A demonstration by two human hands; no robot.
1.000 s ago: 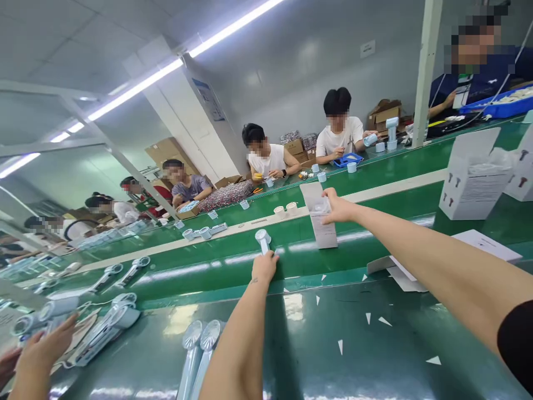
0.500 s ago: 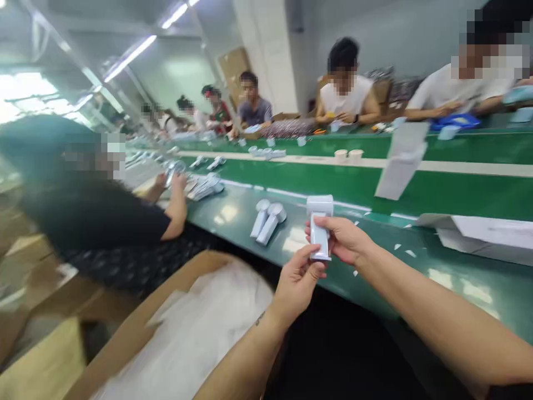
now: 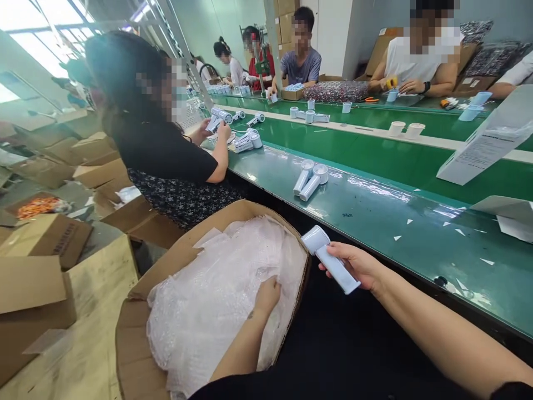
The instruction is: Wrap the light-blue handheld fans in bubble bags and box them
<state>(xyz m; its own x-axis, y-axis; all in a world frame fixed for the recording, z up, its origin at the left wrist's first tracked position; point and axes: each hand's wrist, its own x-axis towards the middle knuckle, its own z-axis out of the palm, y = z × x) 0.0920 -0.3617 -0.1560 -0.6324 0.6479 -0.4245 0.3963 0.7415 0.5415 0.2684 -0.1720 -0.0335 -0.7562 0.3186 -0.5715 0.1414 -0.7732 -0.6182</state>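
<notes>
My right hand is closed around the handle of a light-blue handheld fan, its round head tilted up to the left. The fan is off the bench, beside the rim of a cardboard box. Inside that box lies a heap of clear bubble-wrap bags. My left hand is among them, its fingers curled on the bubble wrap, their tips partly hidden. Two more light-blue handheld fans lie side by side on the green bench.
A co-worker sits to the left, holding a similar fan near a pile of fans. White paper scraps dot the bench. A conveyor belt carries white cups. Cartons stand on the floor at left.
My left hand has let go of the fan and moved down left into the bubble-wrap bags. My right hand has lowered the fan off the bench and tilted it. The view has swung left.
</notes>
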